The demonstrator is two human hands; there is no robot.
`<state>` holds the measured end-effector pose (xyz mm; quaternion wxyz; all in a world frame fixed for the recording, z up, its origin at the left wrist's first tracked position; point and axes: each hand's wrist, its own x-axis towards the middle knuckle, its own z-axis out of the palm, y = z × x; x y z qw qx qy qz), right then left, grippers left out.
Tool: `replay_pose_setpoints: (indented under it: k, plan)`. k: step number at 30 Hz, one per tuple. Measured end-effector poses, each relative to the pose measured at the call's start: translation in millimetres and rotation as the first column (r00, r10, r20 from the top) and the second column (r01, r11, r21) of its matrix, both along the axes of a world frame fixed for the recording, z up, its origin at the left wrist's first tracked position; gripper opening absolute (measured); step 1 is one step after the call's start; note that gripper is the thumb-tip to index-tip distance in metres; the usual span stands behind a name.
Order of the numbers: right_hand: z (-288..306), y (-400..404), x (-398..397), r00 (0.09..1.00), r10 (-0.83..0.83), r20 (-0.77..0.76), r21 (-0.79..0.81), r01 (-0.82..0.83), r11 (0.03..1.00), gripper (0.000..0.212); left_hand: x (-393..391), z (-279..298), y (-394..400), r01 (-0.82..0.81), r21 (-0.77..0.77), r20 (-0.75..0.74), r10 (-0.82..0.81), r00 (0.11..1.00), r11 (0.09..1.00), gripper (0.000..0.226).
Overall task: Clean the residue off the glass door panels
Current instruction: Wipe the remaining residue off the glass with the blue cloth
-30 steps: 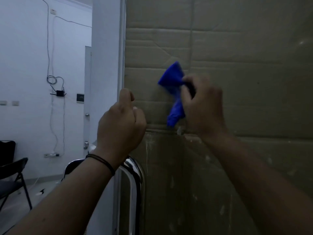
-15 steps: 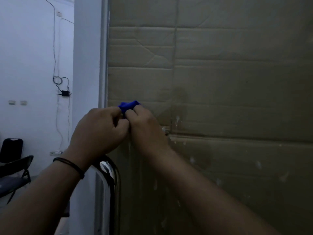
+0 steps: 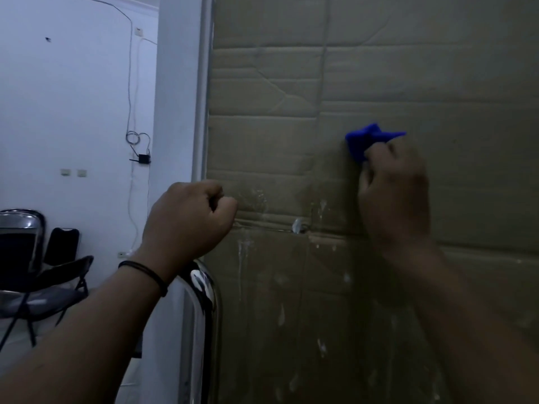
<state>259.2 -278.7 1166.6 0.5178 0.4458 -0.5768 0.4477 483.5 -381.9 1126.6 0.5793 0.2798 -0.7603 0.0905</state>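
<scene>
So, door: glass door panel (image 3: pixel 291 301) smeared with whitish residue, cardboard (image 3: pixel 379 68) behind it
room: white wall (image 3: pixel 73 112), folding chairs (image 3: pixel 55 281)
right hand (image 3: pixel 393 193): gripping blue cloth (image 3: pixel 367 141) against glass
left hand (image 3: pixel 189 223): empty fist by chrome handle (image 3: pixel 204 293)

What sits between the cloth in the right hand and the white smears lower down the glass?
Nothing visible: the blue cloth in the right hand has bare glass door panel down to the white residue.
</scene>
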Motion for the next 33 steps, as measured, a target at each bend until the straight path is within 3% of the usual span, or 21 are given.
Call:
replay_pose_setpoints:
  k: [4, 8, 10, 12, 15, 19, 22, 24, 27, 31, 33]
  plan:
    - [-41.3, -25.5, 38.5, 0.981, 0.191, -0.041, 0.076, -0.188, 0.979, 0.008, -0.4, -0.8, -2.9, -0.004, 0.004, -0.008, 0.004, 1.000, 1.000, 0.032]
    - [-91.1, -44.7, 81.4, 0.930, 0.356, -0.092, 0.298, -0.316, 0.901, 0.023, 0.5, -2.1, -5.1, -0.018, 0.031, -0.005, 0.018, 1.000, 0.999, 0.031]
    - [-97.3, -45.6, 87.2, 0.898, 0.439, 0.029, 0.328, -0.423, 0.844, 0.019, 0.7, -2.6, -4.3, -0.041, 0.034, 0.005, 0.041, 0.999, 0.999, 0.030]
    - [-93.3, -38.8, 81.4, 0.814, 0.530, 0.239, 0.242, -0.578, 0.779, 0.011, 0.5, -2.7, -1.3, -0.065, 0.039, 0.014, 0.065, 0.998, 0.997, 0.030]
    - [-90.0, -16.0, 68.1, 0.625, 0.628, 0.463, 0.067, -0.731, 0.679, 0.008, 0.1, -5.2, 7.9, -0.095, 0.032, -0.033, 0.096, 0.995, 0.995, 0.026]
    - [-92.6, 17.9, 52.3, 0.143, 0.646, 0.750, -0.194, -0.885, 0.422, 0.008, -14.9, -27.8, 43.2, 0.041, 0.010, -0.176, -0.038, 0.984, 0.999, 0.014]
    - [-96.6, 35.9, 41.4, -0.158, 0.601, 0.783, -0.399, -0.869, 0.291, 0.013, -34.8, -54.8, 74.7, 0.300, 0.258, -0.252, -0.236, 0.939, 0.919, 0.009]
    - [-100.5, 46.9, 35.7, -0.257, 0.577, 0.775, -0.452, -0.864, 0.223, 0.015, -45.6, -67.3, 90.3, 0.461, 0.473, -0.349, -0.321, 0.880, 0.751, 0.014]
    - [-105.6, 61.7, 30.3, -0.248, 0.568, 0.785, -0.405, -0.899, 0.166, 0.013, -57.1, -74.5, 109.2, 0.669, 0.560, -0.506, -0.438, 0.743, 0.489, 0.028]
    - [-110.3, 72.2, 29.0, -0.116, 0.589, 0.800, -0.264, -0.949, 0.172, 0.013, -66.4, -80.2, 123.5, 0.760, 0.543, -0.592, -0.479, 0.648, 0.358, 0.034]
    - [-111.5, 76.2, 28.5, -0.082, 0.583, 0.808, -0.221, -0.960, 0.171, 0.017, -67.6, -84.2, 123.2, 0.822, 0.528, -0.684, -0.466, 0.561, 0.214, 0.032]
